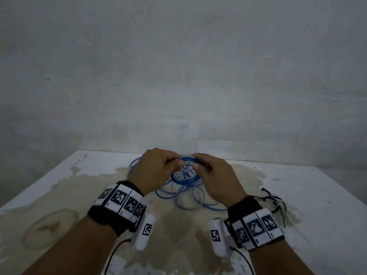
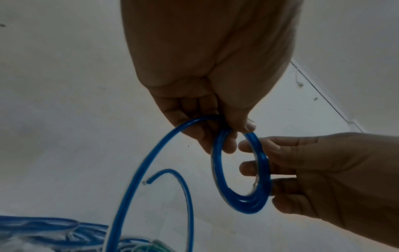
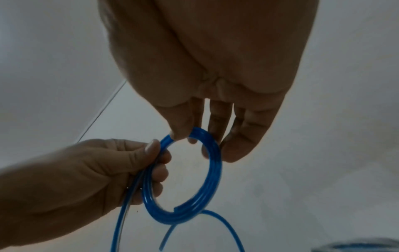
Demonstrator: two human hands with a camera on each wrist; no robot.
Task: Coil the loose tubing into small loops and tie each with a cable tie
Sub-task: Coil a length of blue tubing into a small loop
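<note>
White stained surface (image 1: 297, 195) carried everything; loose tubing (image 1: 184, 197) lay on it as a sprawl of blue and clear rings, centre of the head view, under and just behind both hands. Black cable ties (image 1: 275, 205) lay in a small bunch at about 3 o'clock from that pile, beside the right wrist, untouched. Left hand (image 1: 156, 169) and right hand (image 1: 215, 177) were raised above the pile, sharing one small coil (image 1: 184, 176) of several blue turns. Left hand gripped the coil's 9 o'clock side in the right wrist view, thumb and curled fingers (image 3: 158, 172) wrapped round the stacked turns (image 3: 190, 172), with the tail running down out of that fist. Right hand pinched the opposite side: thumb over the top, fingers (image 2: 251, 168) straighter and reaching through the ring (image 2: 241, 172) from behind. A cut end (image 2: 149, 181) of a tube hung free at about 8 o'clock from the coil in the left wrist view. Judgement: winding step, coil not yet tied. To do it well, the left hand should stay the anchor and keep all turns flat together, right hand feeding each new turn at the same size. Springy tube would likely pop open if either grip eased. Only one hand should let go to fetch a tie, and the free end should be tucked against the bundle before cinching.
</note>
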